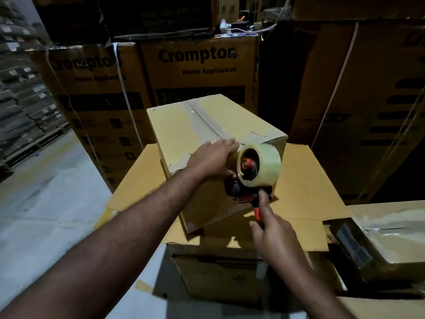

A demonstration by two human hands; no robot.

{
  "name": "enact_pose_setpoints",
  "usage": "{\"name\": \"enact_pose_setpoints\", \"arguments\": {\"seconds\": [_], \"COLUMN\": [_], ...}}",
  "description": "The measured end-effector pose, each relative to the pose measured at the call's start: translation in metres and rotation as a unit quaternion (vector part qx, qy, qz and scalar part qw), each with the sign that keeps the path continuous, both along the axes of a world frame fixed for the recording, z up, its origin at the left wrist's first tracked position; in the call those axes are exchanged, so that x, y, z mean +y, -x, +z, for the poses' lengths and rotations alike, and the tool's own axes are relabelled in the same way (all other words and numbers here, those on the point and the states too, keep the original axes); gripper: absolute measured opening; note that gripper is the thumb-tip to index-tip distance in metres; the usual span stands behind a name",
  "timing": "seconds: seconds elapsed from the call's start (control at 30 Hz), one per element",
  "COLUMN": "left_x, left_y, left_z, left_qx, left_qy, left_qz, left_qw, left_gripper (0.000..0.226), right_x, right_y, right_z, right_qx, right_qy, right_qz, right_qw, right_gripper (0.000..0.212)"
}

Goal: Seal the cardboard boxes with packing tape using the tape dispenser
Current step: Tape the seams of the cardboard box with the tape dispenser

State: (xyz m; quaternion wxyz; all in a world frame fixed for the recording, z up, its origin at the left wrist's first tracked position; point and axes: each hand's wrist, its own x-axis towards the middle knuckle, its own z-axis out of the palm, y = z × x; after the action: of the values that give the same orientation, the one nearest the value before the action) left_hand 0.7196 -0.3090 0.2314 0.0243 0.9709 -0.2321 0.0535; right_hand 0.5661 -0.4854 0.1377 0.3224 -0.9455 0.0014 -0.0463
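Note:
A plain cardboard box [184, 125] stands in the middle, on a flat sheet of cardboard [305, 180]. Clear tape runs along its top seam and down the near edge. My left hand [210, 157] lies flat, fingers spread, on the near top edge of the box, pressing the tape. My right hand [273, 233] grips the red handle of the tape dispenser [250, 192]. Its clear tape roll [264, 164] sits at the box's near right corner, right beside my left hand's fingertips.
The cardboard sheet rests on a larger carton [218, 272]. A taped box [391, 240] lies at the lower right. Tall printed appliance cartons [200, 72] form a wall behind and to the right. Bare concrete floor [46, 192] and stacked sacks are on the left.

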Motion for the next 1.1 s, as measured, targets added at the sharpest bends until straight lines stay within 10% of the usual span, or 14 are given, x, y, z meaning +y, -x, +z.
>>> {"name": "enact_pose_setpoints", "arguments": {"seconds": [0.3, 0.43, 0.8, 1.1], "left_x": [-0.003, -0.012, -0.024, -0.044], "left_y": [-0.001, 0.006, 0.014, 0.006], "left_z": [0.008, 0.004, -0.027, -0.015], "left_qx": [0.049, -0.079, -0.144, -0.179], "left_qy": [0.071, 0.046, -0.074, 0.005], "left_qz": [0.048, 0.053, 0.077, 0.140], "left_qw": [0.995, 0.994, 0.984, 0.974], "left_gripper": [0.058, 0.035, 0.071, 0.047], "right_x": [-0.016, -0.041, -0.063, -0.064], "right_y": [-0.001, -0.002, 0.012, 0.016], "right_z": [-0.008, 0.015, 0.081, 0.090], "right_qx": [0.077, 0.053, -0.060, -0.082], "right_qy": [-0.081, -0.119, -0.250, -0.312], "right_qz": [-0.019, -0.051, -0.036, -0.003], "right_qw": [0.994, 0.990, 0.966, 0.946], "right_gripper": [0.081, 0.079, 0.083, 0.081]}}
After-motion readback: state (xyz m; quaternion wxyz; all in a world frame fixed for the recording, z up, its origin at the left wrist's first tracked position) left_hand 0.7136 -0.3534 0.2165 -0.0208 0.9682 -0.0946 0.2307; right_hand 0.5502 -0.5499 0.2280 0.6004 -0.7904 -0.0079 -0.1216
